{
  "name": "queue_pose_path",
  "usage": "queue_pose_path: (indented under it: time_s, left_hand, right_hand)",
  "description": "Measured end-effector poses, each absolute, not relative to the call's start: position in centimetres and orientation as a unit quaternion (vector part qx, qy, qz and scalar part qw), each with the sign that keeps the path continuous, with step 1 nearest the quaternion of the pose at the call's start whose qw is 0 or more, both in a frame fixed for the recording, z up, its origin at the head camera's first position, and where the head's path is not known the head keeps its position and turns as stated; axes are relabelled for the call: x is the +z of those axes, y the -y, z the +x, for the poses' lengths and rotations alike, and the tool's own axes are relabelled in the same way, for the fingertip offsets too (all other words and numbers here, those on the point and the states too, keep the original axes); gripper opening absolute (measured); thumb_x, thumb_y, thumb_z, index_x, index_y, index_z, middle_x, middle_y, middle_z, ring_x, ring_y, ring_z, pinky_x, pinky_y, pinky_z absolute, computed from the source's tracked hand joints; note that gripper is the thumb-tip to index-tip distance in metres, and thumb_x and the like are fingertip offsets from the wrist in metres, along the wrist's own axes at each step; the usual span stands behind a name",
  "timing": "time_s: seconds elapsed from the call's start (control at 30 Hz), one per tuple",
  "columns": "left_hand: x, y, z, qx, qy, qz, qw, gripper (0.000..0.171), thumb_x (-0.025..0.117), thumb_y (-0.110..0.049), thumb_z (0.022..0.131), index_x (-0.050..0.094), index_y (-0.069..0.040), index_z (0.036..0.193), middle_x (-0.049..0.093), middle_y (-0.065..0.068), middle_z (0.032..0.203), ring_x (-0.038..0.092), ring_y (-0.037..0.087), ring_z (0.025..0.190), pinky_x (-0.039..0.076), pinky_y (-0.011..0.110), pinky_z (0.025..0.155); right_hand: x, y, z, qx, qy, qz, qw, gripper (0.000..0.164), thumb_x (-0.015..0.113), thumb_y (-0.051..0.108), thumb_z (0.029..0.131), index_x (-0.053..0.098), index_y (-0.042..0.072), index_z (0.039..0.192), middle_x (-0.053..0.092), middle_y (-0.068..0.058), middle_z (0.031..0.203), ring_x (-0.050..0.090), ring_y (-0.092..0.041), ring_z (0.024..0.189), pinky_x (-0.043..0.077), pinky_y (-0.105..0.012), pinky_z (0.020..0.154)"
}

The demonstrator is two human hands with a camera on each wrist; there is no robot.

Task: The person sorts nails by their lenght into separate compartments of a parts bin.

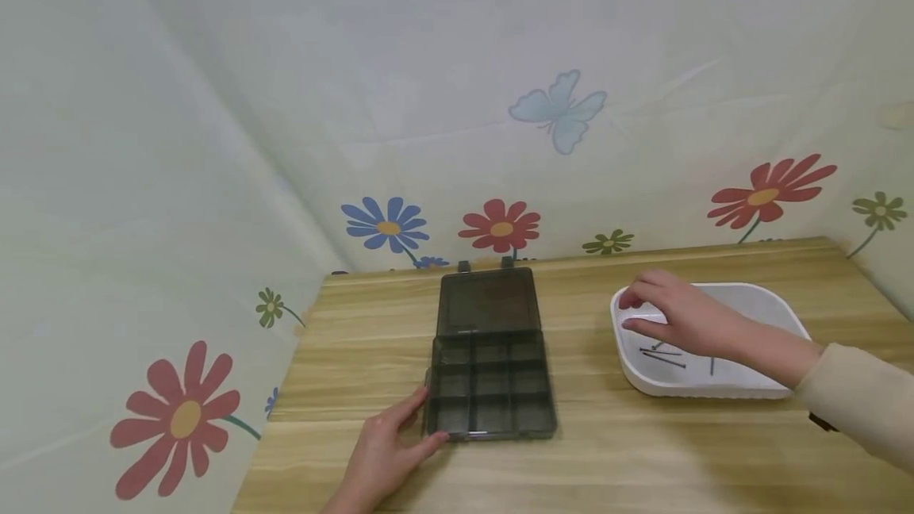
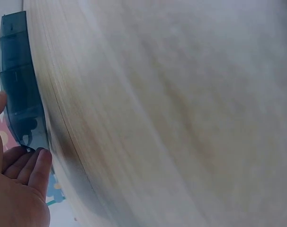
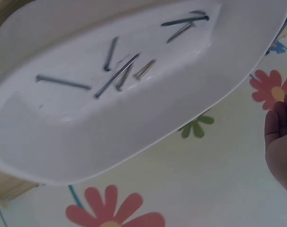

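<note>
My left hand holds the near left corner of a dark see-through compartment box, thumb at the front edge and fingers along the left side. The box lies with its lid folded back, and its small compartments show nothing inside. Over the left part of a white tray hovers my right hand, fingers loosely bent, a gap between thumb and fingertips, nothing in it. Inside the tray lie several long dark nails or screws and shorter brass-coloured screws, scattered on the bottom.
Box and tray stand apart on a wood-grain table, the tray to the right. Behind the table hangs a pale cloth backdrop printed with flowers and a butterfly; it also runs down the left side. The box's lid end lies near the table's back edge.
</note>
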State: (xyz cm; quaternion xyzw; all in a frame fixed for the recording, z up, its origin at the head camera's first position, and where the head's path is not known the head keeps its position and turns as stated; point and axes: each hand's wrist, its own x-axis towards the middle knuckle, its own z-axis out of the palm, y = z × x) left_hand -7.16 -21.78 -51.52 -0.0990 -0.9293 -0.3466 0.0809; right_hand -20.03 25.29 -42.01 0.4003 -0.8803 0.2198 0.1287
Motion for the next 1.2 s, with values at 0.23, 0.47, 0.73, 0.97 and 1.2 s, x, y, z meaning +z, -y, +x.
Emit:
queue_pose_path:
  time_s: [0.23,0.47,0.73,0.97,1.2]
  left_hand:
    - [-51.5,21.9,-7.1,-0.345,0.931,-0.096,0.077,0.072,0.094,-0.039,0.082,0.070,-0.002,0.139,0.072,0.015,0.136,0.078,0.027,0.109,0.064,0.040,0.096]
    - [-51.7,21.9,-7.1,-0.336,0.934,-0.096,0.075,0.072,0.094,-0.042,0.083,0.070,-0.004,0.139,0.072,0.014,0.136,0.077,0.026,0.109,0.063,0.041,0.096]
    - [-51.6,21.8,-7.2,-0.336,0.933,-0.099,0.083,0.071,0.095,-0.040,0.082,0.071,-0.005,0.138,0.073,0.012,0.135,0.077,0.024,0.110,0.063,0.040,0.097]
    - [-51.4,21.8,-7.2,-0.335,0.934,-0.099,0.078,0.072,0.094,-0.041,0.082,0.071,-0.004,0.139,0.072,0.014,0.136,0.076,0.026,0.113,0.062,0.042,0.099]
    - [-51.3,21.8,-7.3,-0.326,0.937,-0.098,0.077,0.072,0.094,-0.042,0.082,0.070,-0.004,0.139,0.072,0.014,0.136,0.076,0.026,0.113,0.062,0.044,0.100]
  right_hand:
    - [-42.4,-28.0,-20.4,0.196,0.892,0.384,0.137,0.039,0.095,0.015,0.080,0.077,0.014,0.115,0.068,0.011,0.107,0.065,-0.014,0.099,0.062,-0.040,0.081]
    - [-43.1,-29.5,-20.9,0.183,0.905,0.365,0.123,0.045,0.096,0.017,0.079,0.078,0.011,0.121,0.071,0.004,0.111,0.067,-0.021,0.103,0.062,-0.048,0.084]
    - [-43.5,-30.5,-20.9,0.187,0.928,0.320,0.049,0.045,0.093,0.021,0.085,0.077,0.008,0.125,0.072,-0.006,0.117,0.066,-0.028,0.109,0.061,-0.055,0.089]
    - [-44.8,-30.6,-20.7,0.172,0.927,0.333,0.030,0.044,0.093,0.021,0.084,0.078,0.011,0.124,0.073,-0.005,0.119,0.068,-0.032,0.111,0.062,-0.057,0.092]
    - [-46.2,-30.5,-21.1,0.165,0.925,0.341,0.005,0.037,0.094,0.021,0.083,0.081,0.016,0.117,0.072,0.001,0.116,0.068,-0.027,0.108,0.062,-0.055,0.093]
